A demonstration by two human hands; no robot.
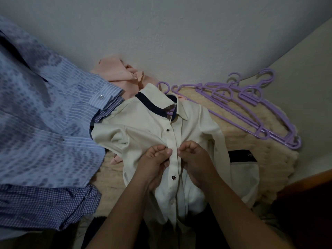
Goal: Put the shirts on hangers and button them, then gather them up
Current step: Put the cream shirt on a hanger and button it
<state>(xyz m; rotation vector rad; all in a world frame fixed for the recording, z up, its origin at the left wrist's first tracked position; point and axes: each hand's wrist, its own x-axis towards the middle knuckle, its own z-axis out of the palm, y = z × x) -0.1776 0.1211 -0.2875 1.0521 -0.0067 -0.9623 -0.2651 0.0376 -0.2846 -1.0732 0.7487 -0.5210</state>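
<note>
Left hand (155, 161): pinching placket of cream shirt (143, 123)
Right hand (195, 159): pinching opposite placket edge
Spare purple hangers (251, 108): right of collar

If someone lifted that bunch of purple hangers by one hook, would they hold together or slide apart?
The purple hangers look like thin, rigid plastic, so each would probably keep its shape and feel light. They lie loosely stacked on the fuzzy blanket, hooks pointing different ways, so lifting one hook would likely leave the others behind or snag them.

Two bare forearms come up from btm of frame, no sleeves in view, no watch, rings or bands. Left hand (154, 164) & right hand (195, 162): bare, no gloves, short plain nails, no polish. Rest of body dark, can't tell clothing.
</note>
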